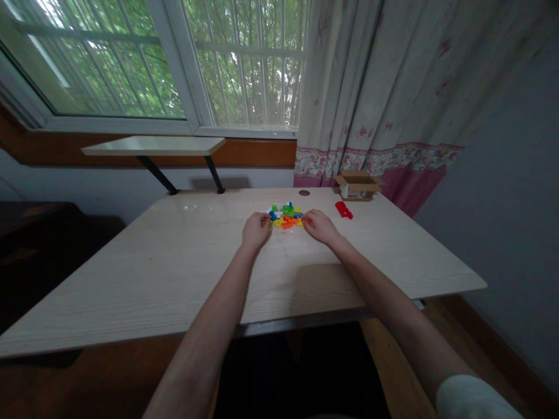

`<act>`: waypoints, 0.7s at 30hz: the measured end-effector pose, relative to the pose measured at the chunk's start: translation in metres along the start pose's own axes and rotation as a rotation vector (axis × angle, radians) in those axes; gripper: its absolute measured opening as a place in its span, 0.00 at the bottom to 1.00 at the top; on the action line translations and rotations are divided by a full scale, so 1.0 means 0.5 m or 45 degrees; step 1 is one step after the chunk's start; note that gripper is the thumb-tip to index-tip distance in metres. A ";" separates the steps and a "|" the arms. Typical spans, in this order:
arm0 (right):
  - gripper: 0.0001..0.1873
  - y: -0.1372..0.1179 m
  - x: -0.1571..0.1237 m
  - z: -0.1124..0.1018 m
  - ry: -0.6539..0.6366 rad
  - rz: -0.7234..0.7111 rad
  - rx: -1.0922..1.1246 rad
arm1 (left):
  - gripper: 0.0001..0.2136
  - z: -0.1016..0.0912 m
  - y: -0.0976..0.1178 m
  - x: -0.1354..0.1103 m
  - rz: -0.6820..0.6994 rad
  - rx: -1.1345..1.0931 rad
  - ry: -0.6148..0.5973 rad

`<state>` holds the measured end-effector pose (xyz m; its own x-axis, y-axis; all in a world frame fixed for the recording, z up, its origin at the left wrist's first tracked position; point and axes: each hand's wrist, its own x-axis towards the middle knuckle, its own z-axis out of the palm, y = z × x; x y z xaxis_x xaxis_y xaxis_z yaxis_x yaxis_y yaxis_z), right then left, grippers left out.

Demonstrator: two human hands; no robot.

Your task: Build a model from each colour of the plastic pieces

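Observation:
A small heap of coloured plastic bricks (286, 215), green, blue, yellow and orange, lies on the pale wooden table (174, 273). My left hand (256, 229) rests at the heap's left edge with its fingers curled at the bricks. My right hand (320, 226) rests at the heap's right edge, its fingertips pinched near an orange piece. What either hand grips is too small to make out.
A red plastic piece (343, 209) lies to the right of the heap. An open cardboard box (358, 185) stands at the table's back right by the curtain. A small dark disc (304, 192) lies near the back edge. A narrow shelf (152, 145) sticks out under the window.

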<state>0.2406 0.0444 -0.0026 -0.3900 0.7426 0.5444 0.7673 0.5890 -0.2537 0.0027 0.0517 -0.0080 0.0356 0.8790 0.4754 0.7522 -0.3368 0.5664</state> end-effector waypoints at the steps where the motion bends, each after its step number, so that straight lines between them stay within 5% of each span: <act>1: 0.11 -0.002 0.000 0.003 -0.031 -0.014 -0.022 | 0.12 0.000 0.001 -0.001 0.008 0.037 -0.028; 7: 0.12 -0.005 -0.001 0.009 -0.181 -0.028 -0.121 | 0.19 -0.003 0.005 -0.010 0.046 0.272 -0.226; 21: 0.08 0.011 0.001 0.014 -0.177 0.004 -0.059 | 0.17 -0.012 0.016 -0.012 -0.133 0.386 -0.241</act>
<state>0.2413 0.0501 -0.0094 -0.4521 0.7832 0.4268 0.7901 0.5737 -0.2158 0.0046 0.0417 -0.0020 0.0478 0.9597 0.2768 0.9178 -0.1516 0.3669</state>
